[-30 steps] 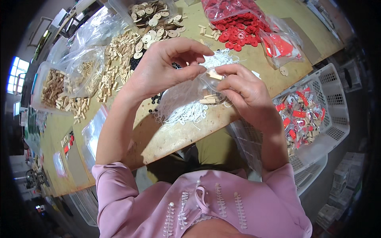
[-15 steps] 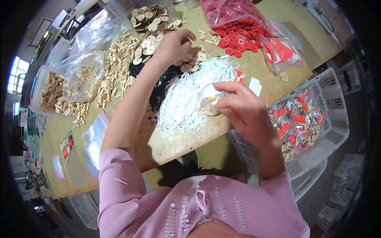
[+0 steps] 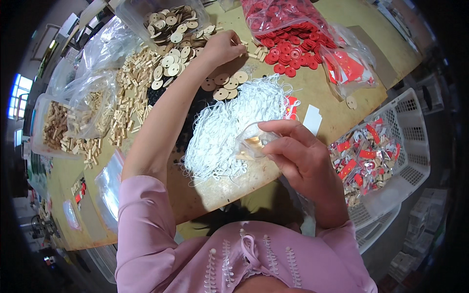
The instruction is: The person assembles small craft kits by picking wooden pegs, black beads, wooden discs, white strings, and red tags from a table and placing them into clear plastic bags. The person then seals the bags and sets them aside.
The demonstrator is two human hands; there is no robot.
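My right hand (image 3: pixel 305 156) pinches a small clear plastic bag (image 3: pixel 243 136) with light wooden pieces inside, held over the near edge of a heap of white looped strings (image 3: pixel 220 127). Farther off, my left hand (image 3: pixel 225 48) reaches across the table with curled fingers. Its fingertips are at a few small wooden sticks (image 3: pixel 259 52), and what they grip, if anything, is hidden. Round wooden discs with holes (image 3: pixel 222 87) lie just below that wrist. Red discs (image 3: pixel 293 53) spill from a bag to the right of the sticks.
Wooden blocks (image 3: pixel 128 102) spread at left, beside a clear tub of blocks (image 3: pixel 36 127). Another tub of wooden discs (image 3: pixel 128 19) stands at the back. A white basket (image 3: pixel 415 141) of filled bags is at right. Flat plastic bags (image 3: pixel 108 183) lie at the left front.
My left hand has moved farther out and slightly right, from above the wooden discs to the small sticks. My right hand and its bag have come slightly nearer. The view has shifted a little.
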